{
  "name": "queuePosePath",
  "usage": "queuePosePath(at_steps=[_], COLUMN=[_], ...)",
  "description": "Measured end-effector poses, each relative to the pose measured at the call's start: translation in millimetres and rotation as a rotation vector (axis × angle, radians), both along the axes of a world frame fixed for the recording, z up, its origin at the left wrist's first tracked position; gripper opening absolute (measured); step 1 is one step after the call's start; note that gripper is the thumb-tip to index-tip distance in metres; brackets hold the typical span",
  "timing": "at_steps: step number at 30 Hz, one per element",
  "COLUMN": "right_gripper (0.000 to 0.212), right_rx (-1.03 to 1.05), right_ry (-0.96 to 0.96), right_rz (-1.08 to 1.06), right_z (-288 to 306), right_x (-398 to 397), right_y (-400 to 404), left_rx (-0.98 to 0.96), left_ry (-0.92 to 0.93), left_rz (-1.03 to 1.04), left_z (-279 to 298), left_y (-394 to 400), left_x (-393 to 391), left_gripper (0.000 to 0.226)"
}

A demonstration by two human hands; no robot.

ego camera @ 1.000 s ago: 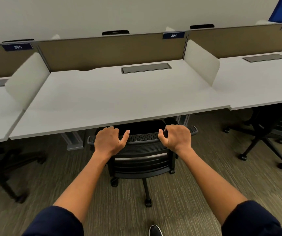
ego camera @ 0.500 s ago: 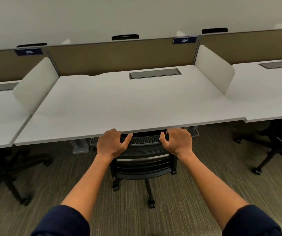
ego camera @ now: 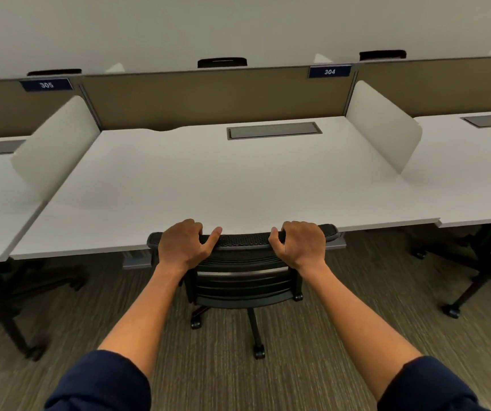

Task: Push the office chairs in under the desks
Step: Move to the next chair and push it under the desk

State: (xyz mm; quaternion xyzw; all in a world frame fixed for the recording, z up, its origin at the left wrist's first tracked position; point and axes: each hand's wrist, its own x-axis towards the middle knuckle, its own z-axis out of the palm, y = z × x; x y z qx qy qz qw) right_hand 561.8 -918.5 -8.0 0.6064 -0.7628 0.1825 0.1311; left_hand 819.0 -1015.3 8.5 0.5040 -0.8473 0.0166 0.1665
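A black mesh-backed office chair (ego camera: 242, 277) stands right in front of me, its seat hidden under the white desk (ego camera: 223, 185) marked 304. The top of its backrest lies at the desk's front edge. My left hand (ego camera: 183, 246) grips the left part of the backrest's top rail, fingers curled over it. My right hand (ego camera: 300, 243) grips the right part the same way. The chair's wheeled base and two castors show on the carpet below.
White side dividers (ego camera: 383, 126) and a tan back panel (ego camera: 214, 99) bound the desk. Another black chair (ego camera: 481, 271) sits under the desk to the right, and one (ego camera: 10, 301) under desk 305 to the left. Striped carpet (ego camera: 238, 381) covers the floor.
The chair has rolled forward under the desk with both hands still on its backrest; its top rail now meets the desk edge. My view has moved closer.
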Motion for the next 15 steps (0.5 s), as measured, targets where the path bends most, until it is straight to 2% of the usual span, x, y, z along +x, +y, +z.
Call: queuePosePath(at_steps=[15], right_gripper=[0.061], right_rx=[-0.017], right_ry=[0.006], right_rz=[0.020], right_z=[-5], right_x=[-16], right_y=[-22], left_rx=[0.020], left_ry=[-0.032], left_rz=[0.015], left_z=[-2], left_y=[-10], left_x=[-10], left_gripper=[0.070])
